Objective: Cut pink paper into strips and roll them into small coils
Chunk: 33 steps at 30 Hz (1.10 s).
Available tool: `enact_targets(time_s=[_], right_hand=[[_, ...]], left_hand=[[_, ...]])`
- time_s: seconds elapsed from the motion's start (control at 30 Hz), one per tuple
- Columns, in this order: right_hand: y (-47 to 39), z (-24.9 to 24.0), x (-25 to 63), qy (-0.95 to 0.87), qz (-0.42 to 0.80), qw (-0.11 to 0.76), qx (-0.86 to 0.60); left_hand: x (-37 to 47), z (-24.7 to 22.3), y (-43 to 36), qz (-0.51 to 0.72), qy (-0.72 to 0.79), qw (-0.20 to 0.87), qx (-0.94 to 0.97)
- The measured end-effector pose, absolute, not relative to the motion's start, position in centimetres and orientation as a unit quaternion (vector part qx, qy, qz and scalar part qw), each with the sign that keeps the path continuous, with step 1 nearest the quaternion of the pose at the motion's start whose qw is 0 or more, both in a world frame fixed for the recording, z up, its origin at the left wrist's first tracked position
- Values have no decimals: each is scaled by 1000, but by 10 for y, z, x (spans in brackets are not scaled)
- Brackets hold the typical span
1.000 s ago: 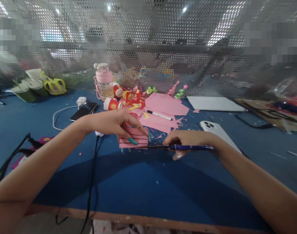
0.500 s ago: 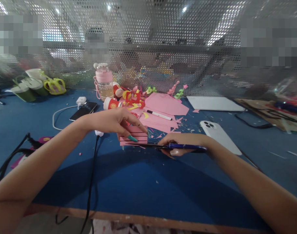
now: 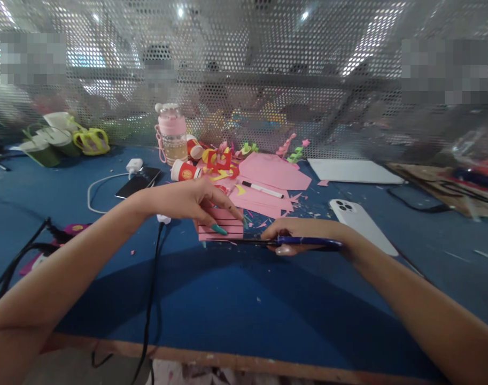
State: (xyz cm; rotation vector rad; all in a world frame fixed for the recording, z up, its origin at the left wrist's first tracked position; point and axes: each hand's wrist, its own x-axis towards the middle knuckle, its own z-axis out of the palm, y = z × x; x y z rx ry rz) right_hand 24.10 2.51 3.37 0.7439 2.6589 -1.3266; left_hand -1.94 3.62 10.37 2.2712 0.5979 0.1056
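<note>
Pink lined paper (image 3: 231,229) and blue-handled scissors (image 3: 308,241), mid-frame
Our left hand (image 3: 190,197) is pinching the paper just left of centre; our right hand (image 3: 303,228), right of centre, is curled around the scissors, blades (image 3: 249,241) along the paper's bottom edge.

pink paper (image 3: 234,229): partly behind left hand (image 3: 191,198) | 2 forearms (image 3: 67,272): cut by view edges | bag (image 3: 477,151): blurred

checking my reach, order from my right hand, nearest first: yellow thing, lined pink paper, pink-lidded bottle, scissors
1. Scissors, in the right hand
2. Lined pink paper, in the left hand
3. Pink-lidded bottle, back left
4. Yellow thing, far left
</note>
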Motion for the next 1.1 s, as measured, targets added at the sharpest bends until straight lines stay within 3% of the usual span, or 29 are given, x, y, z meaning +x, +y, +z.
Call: enact_targets(time_s=[1.1], right_hand=[[23, 48, 234, 828, -478, 42, 289]], left_hand=[[-20, 104, 36, 72, 217, 426, 876]])
